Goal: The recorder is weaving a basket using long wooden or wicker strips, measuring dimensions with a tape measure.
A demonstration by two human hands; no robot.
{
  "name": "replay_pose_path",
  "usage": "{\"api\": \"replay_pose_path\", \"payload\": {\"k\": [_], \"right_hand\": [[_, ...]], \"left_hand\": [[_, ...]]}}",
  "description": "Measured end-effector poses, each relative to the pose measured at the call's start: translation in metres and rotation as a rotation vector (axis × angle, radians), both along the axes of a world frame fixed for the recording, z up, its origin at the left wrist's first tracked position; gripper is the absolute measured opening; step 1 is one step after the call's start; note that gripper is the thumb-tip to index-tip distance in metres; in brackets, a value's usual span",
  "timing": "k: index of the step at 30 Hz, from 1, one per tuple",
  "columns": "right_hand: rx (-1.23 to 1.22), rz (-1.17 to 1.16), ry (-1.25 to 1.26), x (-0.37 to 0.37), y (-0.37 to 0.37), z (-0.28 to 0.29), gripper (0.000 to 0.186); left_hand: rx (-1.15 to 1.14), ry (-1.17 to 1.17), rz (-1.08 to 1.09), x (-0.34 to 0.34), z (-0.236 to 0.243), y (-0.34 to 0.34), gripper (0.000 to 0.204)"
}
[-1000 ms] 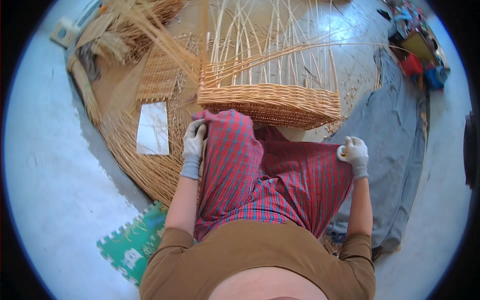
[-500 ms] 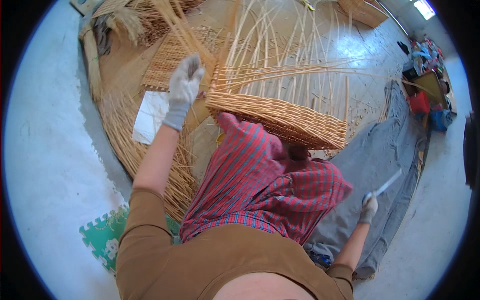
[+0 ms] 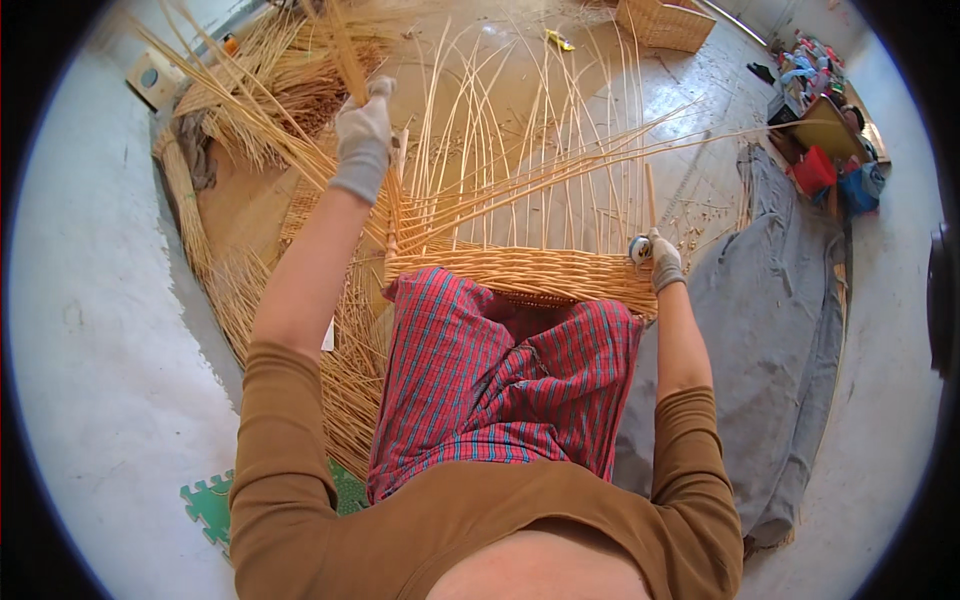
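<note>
A half-woven wicker basket (image 3: 520, 268) rests across my knees, its long woven side facing me and many bare upright rods rising behind it. My gloved left hand (image 3: 364, 125) is closed round a bunch of wicker rods (image 3: 345, 60) above the basket's left corner. At the right end of the weave, my gloved right hand (image 3: 666, 262) grips a pale, shiny bar-like tool (image 3: 641, 248). It now looks short and round, and its exact kind is unclear. Several long loose strands (image 3: 540, 180) slant rightward from the left corner.
Loose wicker rods (image 3: 350, 400) lie on the floor left of my legs, with more bundles (image 3: 280, 90) at the far left. Grey cloth (image 3: 760, 340) spreads on the right. A finished-looking basket (image 3: 665, 22), a red container (image 3: 815, 172) and a green mat (image 3: 210, 505) lie farther out.
My right hand has come up from the low right to the basket's right end, tool in hand. My left hand has risen slightly and closed on the rods. The basket now sits lower and more level.
</note>
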State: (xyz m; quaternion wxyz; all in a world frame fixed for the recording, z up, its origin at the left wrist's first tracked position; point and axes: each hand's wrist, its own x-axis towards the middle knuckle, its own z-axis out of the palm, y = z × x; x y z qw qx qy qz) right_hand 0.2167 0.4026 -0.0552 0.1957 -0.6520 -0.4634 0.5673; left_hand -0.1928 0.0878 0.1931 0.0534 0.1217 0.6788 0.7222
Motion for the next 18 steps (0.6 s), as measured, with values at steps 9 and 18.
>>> {"api": "replay_pose_path", "payload": {"k": [9,18], "right_hand": [[0.222,-0.044,0.619,0.06,-0.053,0.057,0.04],[0.558,0.013,1.082,0.132,-0.112,0.112,0.039]], "left_hand": [[0.458,0.136,-0.16,0.108,0.038,-0.121,0.029],[0.324,0.564,-0.357,0.198,-0.016,-0.253,0.019]]}}
